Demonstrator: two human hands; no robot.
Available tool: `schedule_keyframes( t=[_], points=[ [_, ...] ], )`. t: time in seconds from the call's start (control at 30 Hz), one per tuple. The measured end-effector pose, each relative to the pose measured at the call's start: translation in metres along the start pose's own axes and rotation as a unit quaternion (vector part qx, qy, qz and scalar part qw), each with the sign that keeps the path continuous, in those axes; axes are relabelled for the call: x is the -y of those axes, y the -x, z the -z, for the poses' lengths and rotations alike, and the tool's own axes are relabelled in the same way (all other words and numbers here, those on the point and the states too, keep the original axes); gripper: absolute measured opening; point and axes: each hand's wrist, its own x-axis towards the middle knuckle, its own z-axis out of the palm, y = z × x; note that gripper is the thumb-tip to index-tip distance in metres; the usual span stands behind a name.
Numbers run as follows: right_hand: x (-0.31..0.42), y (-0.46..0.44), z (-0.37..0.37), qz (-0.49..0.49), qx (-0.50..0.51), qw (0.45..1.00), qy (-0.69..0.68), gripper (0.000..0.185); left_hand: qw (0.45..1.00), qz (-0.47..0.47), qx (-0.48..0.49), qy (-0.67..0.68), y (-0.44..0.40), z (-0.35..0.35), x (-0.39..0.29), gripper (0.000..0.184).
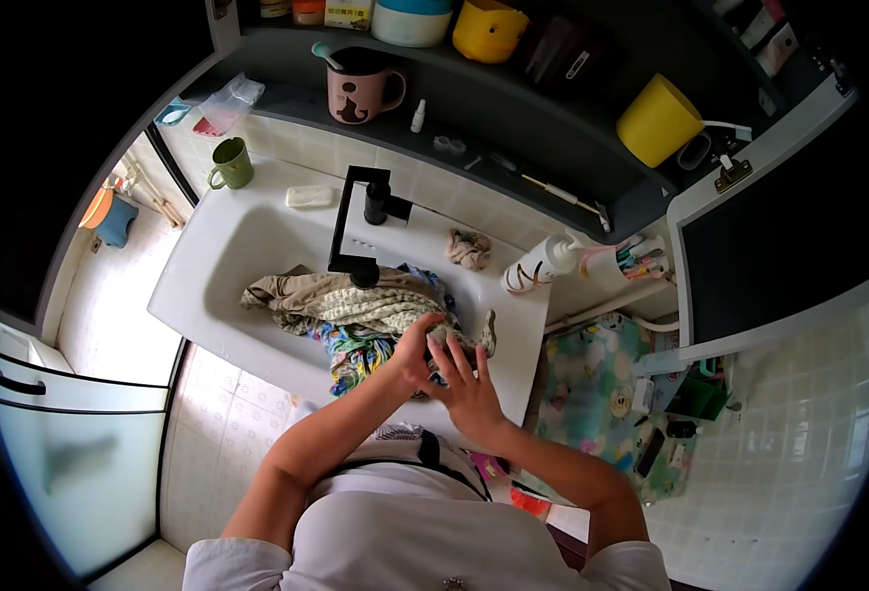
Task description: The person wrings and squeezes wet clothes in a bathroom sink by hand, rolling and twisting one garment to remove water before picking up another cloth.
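My left hand (pixel 417 347) and my right hand (pixel 469 389) meet above the front of the white sink (pixel 257 340). The right one is open, its fingers spread, and it partly covers the left one. Most of the left hand's fingers are hidden, so their grip does not show. Just beyond the hands lies a heap of bunched cloth in the basin: a beige patterned garment (pixel 355 294) on top and a multicoloured cloth (pixel 353 355) below. Whether either hand touches the cloth is unclear. A black faucet (pixel 340 227) reaches over the heap.
Along the sink's back rim are a green mug (pixel 231 164), a white soap bar (pixel 309 196), a small crumpled cloth (pixel 469 249) and a white pump bottle (pixel 543 264). Dark shelves (pixel 513 128) above hold a pink mug (pixel 355 94) and a yellow cup (pixel 659 120). An open cabinet door (pixel 774 256) stands right.
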Motion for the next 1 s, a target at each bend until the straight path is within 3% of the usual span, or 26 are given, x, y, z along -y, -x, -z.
schedule_keyframes(
  t=[0.1,0.27,0.37,0.4,0.53,0.6,0.7,0.8,0.93,1.0],
  points=[
    [-0.024,-0.022,-0.028,-0.015,-0.092,0.994,0.054,0.08,0.997,-0.066,0.014,0.027,-0.006,0.009,0.006,0.037],
    [-0.051,-0.045,-0.036,0.042,-0.174,0.979,0.098,0.074,0.992,-0.128,-0.001,0.011,-0.002,0.007,-0.001,0.03],
    [-0.057,-0.043,-0.045,0.025,-0.138,0.988,0.062,0.069,0.977,-0.198,-0.072,0.031,-0.007,0.003,0.012,0.025],
    [-0.059,-0.042,-0.046,0.03,-0.155,0.984,0.082,0.07,0.974,-0.192,-0.093,0.072,-0.022,0.012,0.016,0.02],
    [-0.056,-0.039,-0.046,-0.05,-0.035,0.998,0.007,0.084,0.975,-0.171,-0.14,0.025,-0.046,0.03,0.024,0.019],
    [-0.053,-0.046,-0.041,-0.12,0.064,0.99,-0.045,0.091,0.963,-0.203,-0.171,0.042,-0.048,0.028,0.026,0.027],
    [-0.049,-0.049,-0.045,-0.186,0.069,0.97,-0.139,0.095,0.944,-0.262,-0.197,0.042,-0.026,0.011,0.029,0.039],
    [-0.055,-0.05,-0.058,-0.215,0.168,0.941,-0.202,0.068,0.932,-0.321,-0.169,0.003,-0.02,0.013,0.034,0.039],
    [-0.06,-0.059,-0.056,-0.221,0.256,0.889,-0.309,0.018,0.912,-0.373,-0.164,-0.053,-0.021,0.021,0.038,0.042],
    [-0.064,-0.06,-0.059,-0.223,0.305,0.828,-0.415,0.017,0.906,-0.384,-0.161,-0.073,-0.023,0.028,0.042,0.043]
  ],
)
